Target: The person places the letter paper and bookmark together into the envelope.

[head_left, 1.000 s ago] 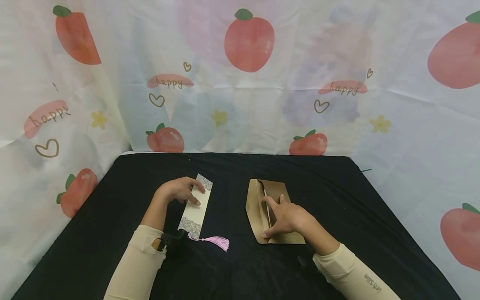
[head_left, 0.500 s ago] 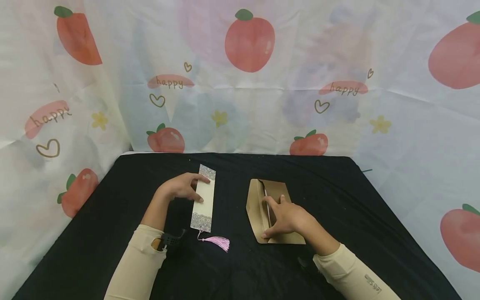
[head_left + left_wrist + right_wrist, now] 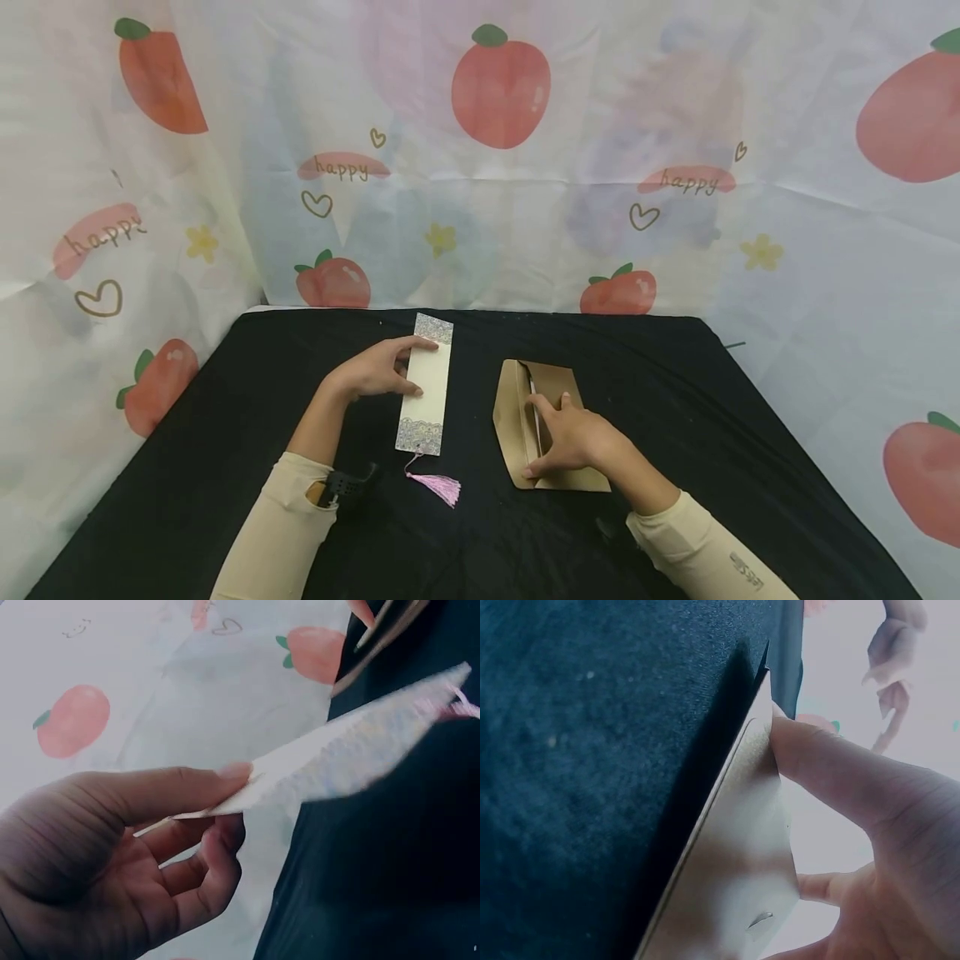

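Observation:
My left hand (image 3: 381, 369) pinches a cream bookmark (image 3: 426, 392) near its left edge, thumb on top and fingers beneath. Grey lace print covers both ends of the bookmark, and in the left wrist view it slants away from the thumb (image 3: 187, 787). From its near end hangs a pink tassel (image 3: 437, 488). To the right lies a brown paper envelope (image 3: 508, 425) with its flap to the left and a thin white edge showing at its mouth. Over that mouth my right hand (image 3: 573, 437) spreads its fingers, thumb near the flap's lower corner, fingertips pressing on the envelope.
A black cloth (image 3: 480, 550) covers the table. Behind it and at both sides hang pale curtains (image 3: 510, 217) printed with peaches, hearts and the word happy. A dark strap (image 3: 348, 485) circles the left wrist below the cream sleeve (image 3: 277, 533).
My left hand has moved the bookmark rightward and away, turning it more upright; its tassel now trails off the near end. My right hand and the envelope have stayed in place.

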The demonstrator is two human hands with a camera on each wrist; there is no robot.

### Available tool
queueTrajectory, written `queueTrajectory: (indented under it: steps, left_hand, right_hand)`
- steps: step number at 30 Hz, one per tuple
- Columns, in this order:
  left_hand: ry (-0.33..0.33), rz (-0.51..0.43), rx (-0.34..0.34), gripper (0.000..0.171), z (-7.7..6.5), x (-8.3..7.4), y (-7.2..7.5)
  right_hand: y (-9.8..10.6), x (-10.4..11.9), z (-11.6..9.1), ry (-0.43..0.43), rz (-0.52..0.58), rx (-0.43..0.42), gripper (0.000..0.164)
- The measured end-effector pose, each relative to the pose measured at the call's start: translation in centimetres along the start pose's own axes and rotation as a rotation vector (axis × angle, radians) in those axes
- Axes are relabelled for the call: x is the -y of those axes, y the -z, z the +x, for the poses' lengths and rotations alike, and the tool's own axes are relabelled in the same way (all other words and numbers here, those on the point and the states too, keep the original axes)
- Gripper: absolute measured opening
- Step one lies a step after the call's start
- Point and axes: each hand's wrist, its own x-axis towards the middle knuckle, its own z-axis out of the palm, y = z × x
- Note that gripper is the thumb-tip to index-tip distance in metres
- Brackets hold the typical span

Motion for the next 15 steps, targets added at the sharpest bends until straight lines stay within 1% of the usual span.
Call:
queueTrajectory:
  steps: [4, 11, 15]
  left_hand:
    - [-0.017, -0.042, 0.003, 0.074, 0.2, -0.5, -0.4]
    - [0.024, -0.038, -0.046, 0.070, 1.0, -0.9, -1.7]
    - [0.023, -0.043, -0.037, 0.071, 1.3, -1.0, -2.3]
  right_hand:
    - [0.0, 0.0, 0.0, 0.006, -0.010, -0.010, 0.114]
    - [-0.2, 0.0, 0.0, 0.015, -0.016, -0.024, 0.113]
    - [0.0, 0.0, 0.0, 0.019, -0.003, -0.030, 0.114]
